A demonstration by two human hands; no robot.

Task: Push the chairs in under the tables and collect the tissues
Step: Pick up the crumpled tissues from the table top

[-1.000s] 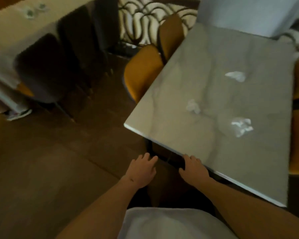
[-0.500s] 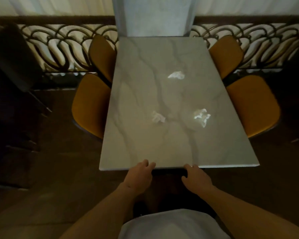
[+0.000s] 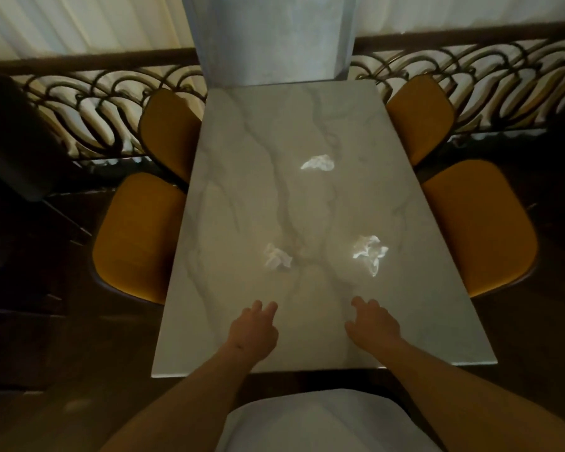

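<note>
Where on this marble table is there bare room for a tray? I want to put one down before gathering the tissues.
The far end of the table, between the pillar and the far tissue, is bare. The middle strip between that and the two near tissues is free too. The near end is crowded by the left hand and right hand.

- Three crumpled white tissues on the bench: far tissue (image 3: 318,163) mid-bench, left tissue (image 3: 277,256) and right tissue (image 3: 370,251) nearer, well apart.
- Four mustard chairs tucked against bench sides: left pair (image 3: 137,236) (image 3: 168,132), right pair (image 3: 480,223) (image 3: 419,117).
</note>
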